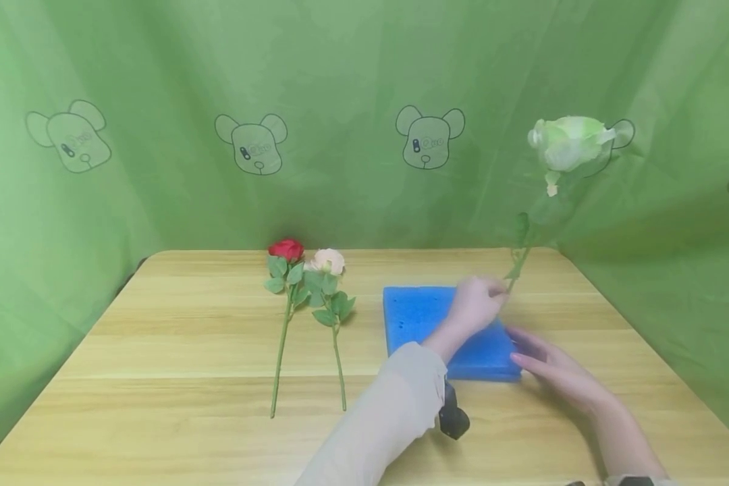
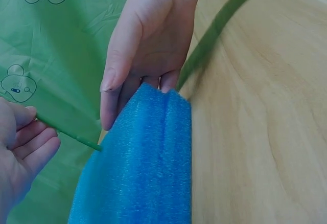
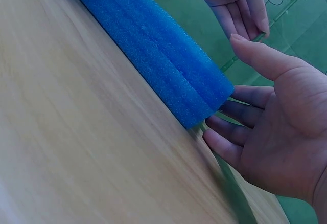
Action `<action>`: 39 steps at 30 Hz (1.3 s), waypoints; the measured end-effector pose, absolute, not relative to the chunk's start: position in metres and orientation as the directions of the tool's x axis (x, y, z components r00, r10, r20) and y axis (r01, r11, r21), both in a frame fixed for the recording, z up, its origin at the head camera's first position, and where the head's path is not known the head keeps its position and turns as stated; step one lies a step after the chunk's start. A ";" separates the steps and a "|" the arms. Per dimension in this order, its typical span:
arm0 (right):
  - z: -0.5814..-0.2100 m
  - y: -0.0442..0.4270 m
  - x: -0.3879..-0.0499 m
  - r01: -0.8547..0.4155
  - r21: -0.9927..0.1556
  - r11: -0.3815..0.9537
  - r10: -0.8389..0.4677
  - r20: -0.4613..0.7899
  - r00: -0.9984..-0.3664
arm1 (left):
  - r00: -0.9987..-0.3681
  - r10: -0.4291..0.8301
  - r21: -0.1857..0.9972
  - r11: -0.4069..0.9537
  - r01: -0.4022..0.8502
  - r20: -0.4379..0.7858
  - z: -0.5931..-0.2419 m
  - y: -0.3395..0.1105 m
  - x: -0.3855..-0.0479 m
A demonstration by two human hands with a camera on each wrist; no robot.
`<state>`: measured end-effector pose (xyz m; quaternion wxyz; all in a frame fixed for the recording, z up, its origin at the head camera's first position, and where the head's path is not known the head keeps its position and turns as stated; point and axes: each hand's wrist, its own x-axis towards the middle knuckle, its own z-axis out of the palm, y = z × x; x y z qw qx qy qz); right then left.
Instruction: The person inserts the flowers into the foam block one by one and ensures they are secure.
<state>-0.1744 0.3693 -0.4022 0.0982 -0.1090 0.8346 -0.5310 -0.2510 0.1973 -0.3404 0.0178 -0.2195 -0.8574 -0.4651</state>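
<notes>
My left hand [image 1: 476, 304] pinches the green stem [image 2: 69, 134] of a pale green-white rose [image 1: 571, 143] between thumb and fingers. The bloom stands high, leaning right. The stem's lower end meets the blue foam block [image 1: 419, 310] near its right side; whether it is inside the foam I cannot tell. At the block's right end rests my right hand [image 3: 286, 111], its fingers extended against the foam and its thumb raised. Small dark holes show in the foam's top. Left of the block lie a red rose [image 1: 286, 250] and a pale pink rose [image 1: 329, 261].
All of this is on a wood-grain table [image 1: 188, 344]. A green curtain [image 1: 340, 67] with bear-head drawings hangs behind and at both sides. A blurred green strip [image 3: 230, 188] of unclear kind runs beside the right hand in both wrist views.
</notes>
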 end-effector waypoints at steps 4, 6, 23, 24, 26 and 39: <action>-0.401 0.369 -0.175 -0.093 -0.898 0.430 -0.288 -0.039 -0.957 | -0.904 0.355 0.792 0.468 0.392 0.238 -0.343 0.198 -0.250; -0.401 0.369 -0.175 -0.100 -0.893 0.439 -0.287 -0.034 -0.957 | -0.904 0.353 0.791 0.467 0.395 0.242 -0.343 0.198 -0.250; -0.404 0.368 -0.177 -0.085 -0.912 0.402 -0.293 -0.040 -0.955 | -0.918 0.330 0.870 0.360 0.336 0.218 -0.354 0.171 -0.257; -0.404 0.368 -0.177 -0.081 -0.916 0.394 -0.294 -0.042 -0.955 | -0.920 0.328 0.871 0.360 0.334 0.217 -0.355 0.169 -0.257; -0.404 0.368 -0.176 -0.077 -0.920 0.384 -0.296 -0.044 -0.954 | -0.924 0.321 0.879 0.353 0.320 0.207 -0.355 0.163 -0.258; -0.400 0.367 -0.174 -0.103 -0.904 0.415 -0.312 -0.035 -0.949 | -0.962 0.206 0.933 0.276 0.232 0.179 -0.350 0.103 -0.263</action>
